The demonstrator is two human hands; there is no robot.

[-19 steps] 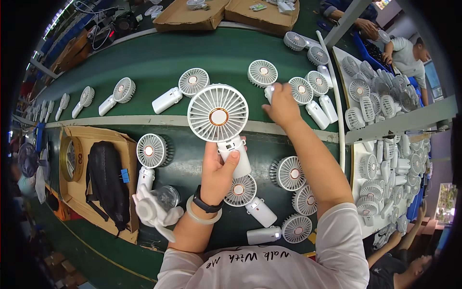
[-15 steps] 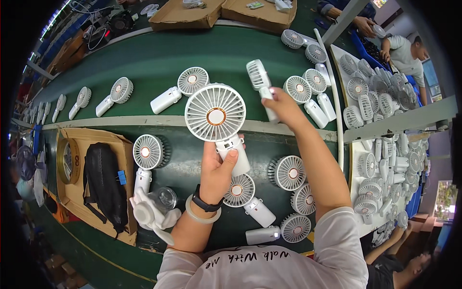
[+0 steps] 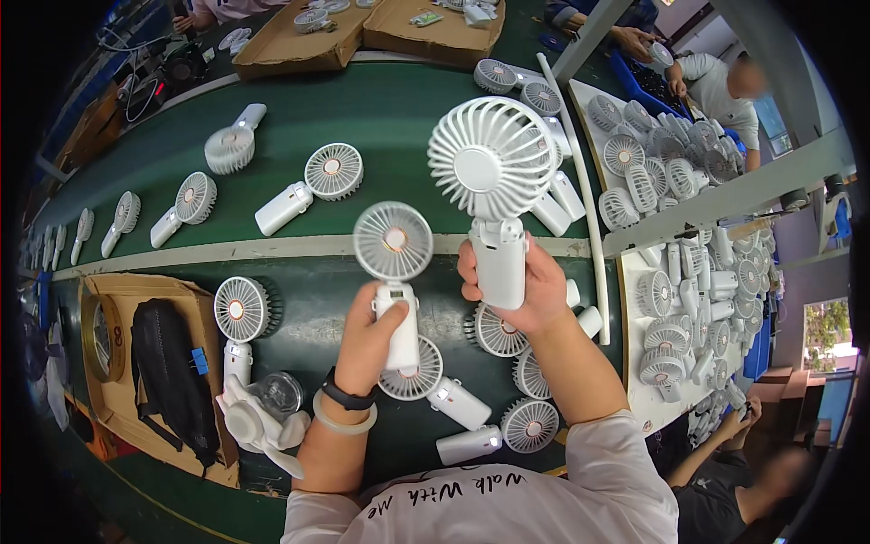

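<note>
Holding two white handheld fans (image 3: pixel 396 295) (image 3: pixel 497 218)

A dark green workbench (image 3: pixel 308 290) stands nearest the person, divided by a pale strip (image 3: pixel 299 247) from a long, smooth green surface (image 3: pixel 408 118) beyond. White plastic handheld fans with round ribbed heads (image 3: pixel 333 172) lie spaced along that surface, bunching at its right end. The near bench bears more of them, plus a shallow brown cardboard tray (image 3: pixel 195 313), a white piece with curved legs (image 3: pixel 246 423) and a clear round plastic container (image 3: pixel 276 393). Over to the right, a white-topped table (image 3: pixel 634 412) carries fans in dense heaps.
</note>
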